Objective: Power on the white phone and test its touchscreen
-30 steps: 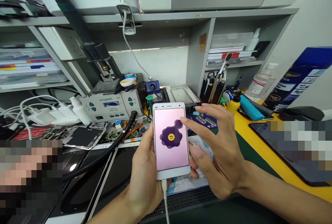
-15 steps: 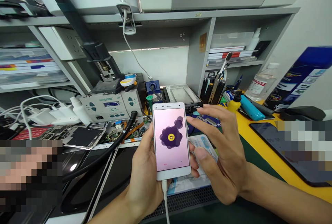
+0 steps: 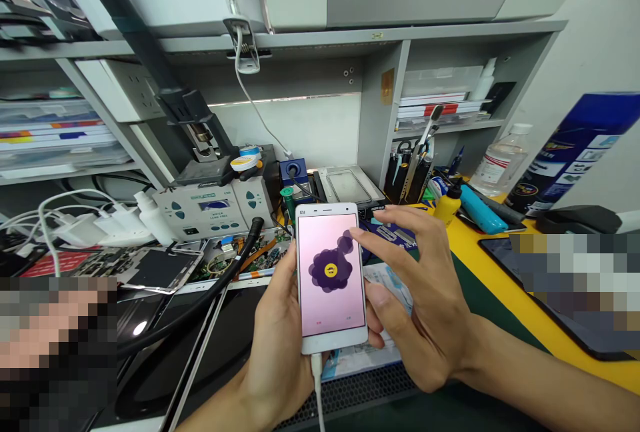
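Observation:
A white smartphone (image 3: 331, 342) stands nearly upright in my left hand (image 3: 280, 345), whose thumb lies along its left side and whose fingertips show past its right edge. Its lit pink screen carries a dark flower-like shape with a yellow centre and smaller circles at the upper right. A white cable (image 3: 319, 385) is plugged into the bottom of the phone. At the phone's right is my right hand (image 3: 430, 305), fingers apart and holding nothing. Its index fingertip overlaps the screen's upper right edge; whether it touches the glass I cannot tell.
Behind the phone stand a soldering station (image 3: 210, 209) and a tray of circuit boards (image 3: 240, 252). A black hose (image 3: 200, 305) crosses dark screen panels on the left. Pens and brushes (image 3: 413, 165), a yellow bottle (image 3: 447, 205) and a dark tablet-like device (image 3: 550, 299) are on the right.
My right hand has moved slightly left, bringing the index fingertip from beside the phone over its screen edge. My left hand still holds the phone, and the view has shifted a little.

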The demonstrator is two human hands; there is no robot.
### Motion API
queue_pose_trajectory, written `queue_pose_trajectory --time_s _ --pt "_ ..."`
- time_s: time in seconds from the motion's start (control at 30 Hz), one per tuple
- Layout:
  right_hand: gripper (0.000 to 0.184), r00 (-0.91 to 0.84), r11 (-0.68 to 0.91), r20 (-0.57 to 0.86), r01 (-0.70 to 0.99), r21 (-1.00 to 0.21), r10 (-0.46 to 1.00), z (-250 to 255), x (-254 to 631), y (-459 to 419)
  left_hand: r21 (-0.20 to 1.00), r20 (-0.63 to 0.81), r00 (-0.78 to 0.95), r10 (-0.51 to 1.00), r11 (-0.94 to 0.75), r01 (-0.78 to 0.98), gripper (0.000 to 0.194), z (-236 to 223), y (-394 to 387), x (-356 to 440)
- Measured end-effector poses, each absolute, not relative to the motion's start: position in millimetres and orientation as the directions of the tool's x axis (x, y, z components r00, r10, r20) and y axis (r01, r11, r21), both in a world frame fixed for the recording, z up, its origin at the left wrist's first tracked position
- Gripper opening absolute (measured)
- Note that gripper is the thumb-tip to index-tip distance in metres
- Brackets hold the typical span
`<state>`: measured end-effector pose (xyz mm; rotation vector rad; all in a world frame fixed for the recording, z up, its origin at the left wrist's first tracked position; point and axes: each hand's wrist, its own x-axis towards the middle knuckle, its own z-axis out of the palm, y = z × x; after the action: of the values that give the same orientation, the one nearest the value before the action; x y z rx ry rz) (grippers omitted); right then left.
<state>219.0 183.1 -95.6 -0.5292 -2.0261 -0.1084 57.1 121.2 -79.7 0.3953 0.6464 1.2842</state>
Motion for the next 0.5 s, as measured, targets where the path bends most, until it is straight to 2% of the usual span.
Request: queue_pose_trajectory --time_s 0.33,0.5 --pt "0.049 -0.415 0.897 0.847 0.417 -0.146 0.331 -96.7 217.7 183.9 0.617 -0.202 0.101 0.974 0.206 -0.759 0.045 -81.5 122.7 56.7" --pt "0.05 -0.387 0.899 0.859 0.404 -0.167 0.334 -96.3 219.1 184.1 0.604 -0.213 0.137 0.967 0.24 -0.76 0.049 -81.4 121.8 56.4"
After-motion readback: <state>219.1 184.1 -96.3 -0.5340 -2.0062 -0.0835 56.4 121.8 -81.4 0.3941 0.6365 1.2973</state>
